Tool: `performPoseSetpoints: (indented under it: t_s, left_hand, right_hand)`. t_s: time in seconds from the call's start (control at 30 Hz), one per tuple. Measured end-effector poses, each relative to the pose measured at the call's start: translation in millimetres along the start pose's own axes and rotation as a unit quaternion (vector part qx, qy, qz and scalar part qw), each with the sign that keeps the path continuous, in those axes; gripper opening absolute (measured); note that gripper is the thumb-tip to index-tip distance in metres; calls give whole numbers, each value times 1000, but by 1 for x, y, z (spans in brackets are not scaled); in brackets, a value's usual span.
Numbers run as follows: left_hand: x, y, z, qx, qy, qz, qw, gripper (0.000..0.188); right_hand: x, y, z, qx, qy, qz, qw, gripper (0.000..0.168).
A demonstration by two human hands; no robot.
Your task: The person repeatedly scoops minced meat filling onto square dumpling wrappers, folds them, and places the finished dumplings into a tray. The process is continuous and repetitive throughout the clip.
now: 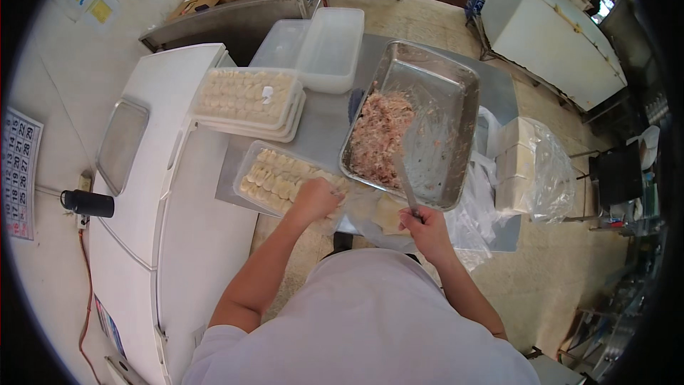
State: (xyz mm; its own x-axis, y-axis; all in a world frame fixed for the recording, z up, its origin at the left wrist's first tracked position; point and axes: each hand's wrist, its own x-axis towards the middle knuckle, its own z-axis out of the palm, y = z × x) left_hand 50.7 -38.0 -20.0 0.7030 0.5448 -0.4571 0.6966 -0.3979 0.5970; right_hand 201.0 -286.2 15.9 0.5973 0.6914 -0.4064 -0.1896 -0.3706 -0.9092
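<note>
My left hand (pixel 316 199) is over the right end of a plastic container (pixel 251 159) filled with rows of folded dumplings (pixel 275 176); its fingertips are partly hidden, so whether a dumpling is in them is unclear. In my right hand (pixel 429 231) is the handle of a flat metal spatula or knife (pixel 406 184), its blade pointing up over the near rim of a deep metal tray (pixel 467 117). Minced filling (pixel 379 133) lies heaped on the tray's left side. Between my hands, pale dough wrappers (pixel 389 213) lie on a plastic bag.
Stacked containers of dumplings (pixel 246 99) stand at the back left, with translucent containers (pixel 331 48) behind. Right of the tray, a stack of wrappers (pixel 515 166) sits in clear plastic (pixel 553 176). A white chest appliance (pixel 203 192) flanks the metal table (pixel 320 123) on the left.
</note>
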Motion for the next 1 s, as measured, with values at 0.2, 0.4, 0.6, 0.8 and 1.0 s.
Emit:
performPoseSetpoints:
  t_s: [0.2,0.4,0.6,0.8,1.0]
  left_hand:
    - [-9,11,9,26,64,-16,998,39]
    - [-19,1,32,71,153,2,986,31]
    - [-24,10,41,110,180,-5,978,20]
    - [-36,57,94,70,150,186,969,25]
    - [-6,54,140,55,102,257,959,26]
  right_hand:
    - [-1,5,-28,-18,4,4,1000,16]
    - [0,14,-49,-11,-4,15,1000,17]
    - [-2,8,-61,-7,-3,14,1000,17]
    - [-4,17,-70,8,3,10,1000,16]
    - [-13,21,-74,11,15,19,1000,20]
